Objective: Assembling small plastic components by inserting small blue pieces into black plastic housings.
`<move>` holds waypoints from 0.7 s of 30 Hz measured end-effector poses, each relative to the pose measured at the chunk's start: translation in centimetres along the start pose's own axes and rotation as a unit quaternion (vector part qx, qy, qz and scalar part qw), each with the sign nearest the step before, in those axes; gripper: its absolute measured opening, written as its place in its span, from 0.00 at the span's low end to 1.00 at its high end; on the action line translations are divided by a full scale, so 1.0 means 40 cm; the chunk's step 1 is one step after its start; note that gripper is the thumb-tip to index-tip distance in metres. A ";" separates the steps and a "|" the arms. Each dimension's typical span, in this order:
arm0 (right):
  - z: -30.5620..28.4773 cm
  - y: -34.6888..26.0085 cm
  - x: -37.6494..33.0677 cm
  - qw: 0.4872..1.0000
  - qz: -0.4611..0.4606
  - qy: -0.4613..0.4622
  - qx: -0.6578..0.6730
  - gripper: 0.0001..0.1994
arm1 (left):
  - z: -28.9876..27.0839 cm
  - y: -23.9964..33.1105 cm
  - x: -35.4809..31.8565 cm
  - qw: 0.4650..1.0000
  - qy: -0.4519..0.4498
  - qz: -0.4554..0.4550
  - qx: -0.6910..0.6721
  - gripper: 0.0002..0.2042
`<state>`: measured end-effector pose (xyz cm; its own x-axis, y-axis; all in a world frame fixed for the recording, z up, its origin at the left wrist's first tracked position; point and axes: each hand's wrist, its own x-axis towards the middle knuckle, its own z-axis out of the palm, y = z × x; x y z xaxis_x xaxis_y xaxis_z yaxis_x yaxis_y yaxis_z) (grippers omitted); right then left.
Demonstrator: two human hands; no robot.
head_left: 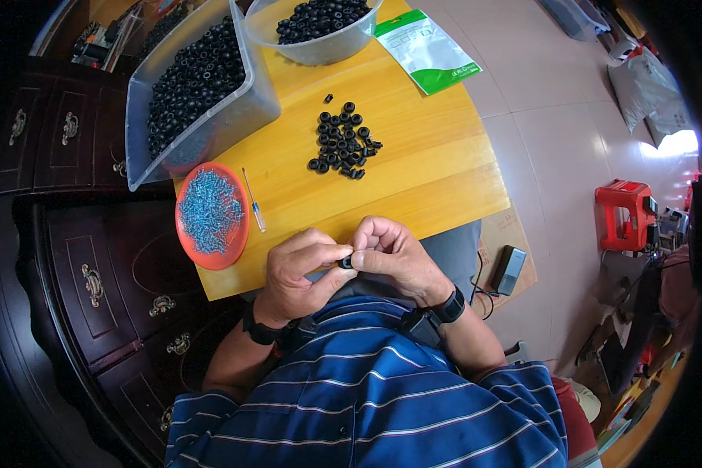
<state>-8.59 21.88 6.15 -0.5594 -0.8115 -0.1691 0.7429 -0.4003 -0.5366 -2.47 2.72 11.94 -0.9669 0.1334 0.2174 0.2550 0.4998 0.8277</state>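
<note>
Just off the near edge of the yellow table, my left hand (307,269) and my right hand (394,257) meet, both with fingers closed. Between their fingertips is a small black ring-shaped part (345,263), mostly covered by the fingers. A loose pile of similar black ring-shaped parts (340,140) lies on the table beyond my hands. Left of my left hand, a red oval dish (242,221) holds many tiny blue-and-silver pieces (209,210). A thin screwdriver (256,207) with a clear blue handle rests beside the dish.
A large clear plastic bin (261,97) and a round clear tub (320,53), both filled with black parts, stand at the table's far side. Near them lies a green-and-white plastic bag (429,51). Dark wooden drawers (93,281) border the left; a red stool (625,214) stands right.
</note>
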 end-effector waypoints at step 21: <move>-0.001 -0.247 0.138 0.907 -0.055 -0.035 -0.417 0.01 | -0.026 -0.106 -0.049 0.992 0.054 -0.115 -0.022 0.12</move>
<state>-19.03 21.37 10.49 -0.5669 -0.8228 -0.0396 0.1314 -0.0428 -0.9904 -1.67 -0.55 8.52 -0.9947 -0.0726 0.0727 0.0304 0.4678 0.8833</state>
